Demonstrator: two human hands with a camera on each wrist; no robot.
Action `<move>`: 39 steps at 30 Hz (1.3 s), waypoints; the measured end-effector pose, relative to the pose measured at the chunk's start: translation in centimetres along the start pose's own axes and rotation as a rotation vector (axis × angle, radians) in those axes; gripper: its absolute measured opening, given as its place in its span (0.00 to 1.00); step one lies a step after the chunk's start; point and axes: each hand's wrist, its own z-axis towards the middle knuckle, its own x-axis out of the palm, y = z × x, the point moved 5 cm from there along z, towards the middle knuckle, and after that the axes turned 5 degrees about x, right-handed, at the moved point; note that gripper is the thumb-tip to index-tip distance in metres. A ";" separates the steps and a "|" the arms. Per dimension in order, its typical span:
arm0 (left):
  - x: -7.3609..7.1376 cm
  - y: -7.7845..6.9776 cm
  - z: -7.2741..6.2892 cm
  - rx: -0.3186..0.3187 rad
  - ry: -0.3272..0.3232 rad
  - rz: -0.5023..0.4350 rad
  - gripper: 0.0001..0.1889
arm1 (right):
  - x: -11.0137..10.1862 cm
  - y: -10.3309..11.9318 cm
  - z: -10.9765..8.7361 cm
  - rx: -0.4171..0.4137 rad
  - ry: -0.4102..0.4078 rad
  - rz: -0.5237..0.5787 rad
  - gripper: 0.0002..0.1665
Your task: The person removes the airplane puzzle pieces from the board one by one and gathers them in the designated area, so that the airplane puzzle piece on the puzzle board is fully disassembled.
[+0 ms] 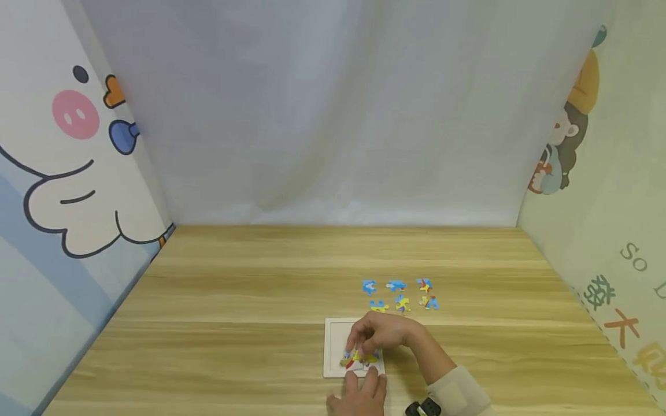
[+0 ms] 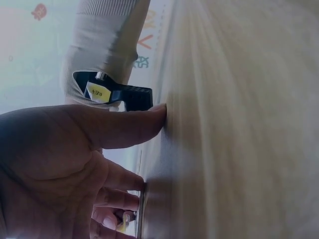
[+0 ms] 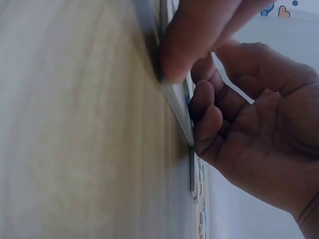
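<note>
A white puzzle tray (image 1: pixel 334 346) lies on the table, its lower right part holding several joined pieces (image 1: pixel 359 363) in red, yellow and white. Over this part my right hand (image 1: pixel 387 330) bends down from the right, thumb and index finger pinching a small puzzle piece that the fingers mostly hide. In the right wrist view the other fingers (image 3: pixel 207 117) are curled close to the tray's edge. My left hand (image 1: pixel 359 398) is at the near edge, fingertips resting on the tray's border. Its thumb (image 2: pixel 134 127) is stretched out against the table in the left wrist view.
Behind the tray, loose puzzle pieces (image 1: pixel 397 286) in blue, yellow and red lie in two rows on the wooden table (image 1: pixel 234 300). A black wrist device (image 1: pixel 424 407) shows beside the right sleeve (image 1: pixel 460 393). A pale curtain (image 1: pixel 333 115) closes off the back.
</note>
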 end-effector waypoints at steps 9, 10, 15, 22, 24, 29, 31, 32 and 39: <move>-0.1 -0.1 0.0 -0.006 0.018 0.005 0.39 | -0.1 0.3 -0.2 0.006 -0.064 -0.002 0.10; -0.1 -0.1 0.0 -0.005 0.016 0.007 0.39 | -0.2 0.4 -0.3 0.005 -0.074 0.001 0.10; -0.1 -0.1 0.0 0.007 0.010 0.025 0.39 | -0.7 0.5 -0.7 -0.004 -0.101 0.027 0.10; 0.0 -0.2 0.0 0.004 -0.027 0.030 0.38 | -1.3 0.7 -1.3 -0.047 -0.147 0.023 0.09; -0.1 -0.2 0.1 0.002 -0.038 0.026 0.36 | -1.6 0.8 -1.7 -0.064 -0.176 0.013 0.09; -0.3 -0.1 -0.1 0.014 -0.063 0.027 0.35 | -2.2 0.6 -2.5 -0.069 -0.225 0.044 0.10; -0.3 0.0 -0.2 0.018 -0.072 0.035 0.34 | -2.3 0.5 -2.7 -0.051 -0.234 0.064 0.10; -0.3 0.1 -0.2 0.020 -0.078 0.042 0.34 | -2.4 0.4 -2.7 -0.043 -0.241 0.073 0.10; -0.4 0.6 -0.2 0.022 -0.082 0.047 0.32 | -3.1 -0.5 -3.7 0.000 -0.316 0.056 0.11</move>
